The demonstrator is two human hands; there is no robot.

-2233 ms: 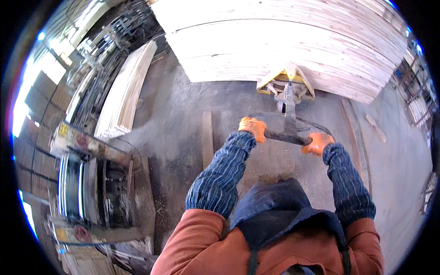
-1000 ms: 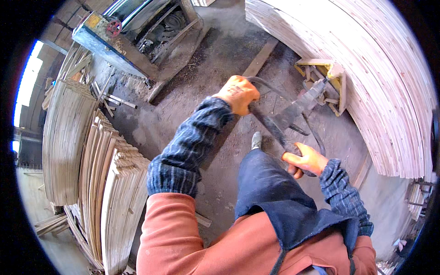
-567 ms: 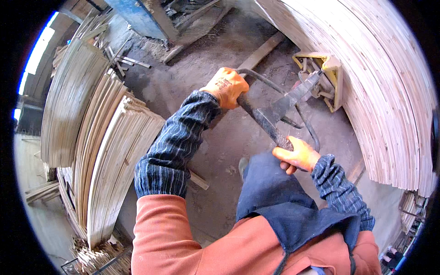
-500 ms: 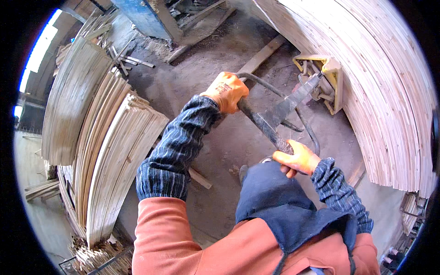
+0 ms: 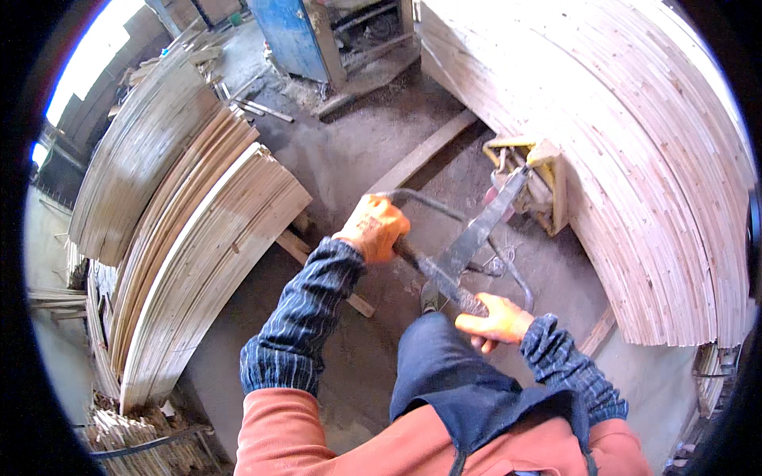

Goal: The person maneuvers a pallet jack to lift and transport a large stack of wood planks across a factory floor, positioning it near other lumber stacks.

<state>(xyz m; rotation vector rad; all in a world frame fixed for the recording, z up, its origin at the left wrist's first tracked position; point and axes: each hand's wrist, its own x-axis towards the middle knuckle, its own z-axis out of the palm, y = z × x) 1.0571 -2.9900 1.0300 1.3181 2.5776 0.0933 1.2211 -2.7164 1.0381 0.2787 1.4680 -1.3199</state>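
A hand pallet truck stands in front of me, its dark looped metal handle point(image 5: 432, 274) toward my body. Its flat grey shaft point(image 5: 482, 230) leads away to a worn yellow base point(image 5: 548, 178) against the large stack of boards. My left hand point(image 5: 373, 228), in an orange glove, is wrapped round the left end of the handle's crossbar. At the crossbar's other end, near my thigh, my right hand point(image 5: 498, 319) grips with the thumb over the bar and the fingers curled beneath. The glove partly hides that end.
A tall stack of pale boards point(image 5: 635, 182) fills the right side. More stacked boards point(image 5: 214, 270) stand at the left. A wooden beam point(image 5: 421, 155) lies on the floor ahead, with a blue metal cabinet point(image 5: 290, 36) beyond it. Loose strips point(image 5: 266, 109) lie near the far left.
My view has shifted, and the stacks and beam appear lower. The handle and both hands sit slightly lower and farther left in view. Both hands keep their hold on the crossbar.
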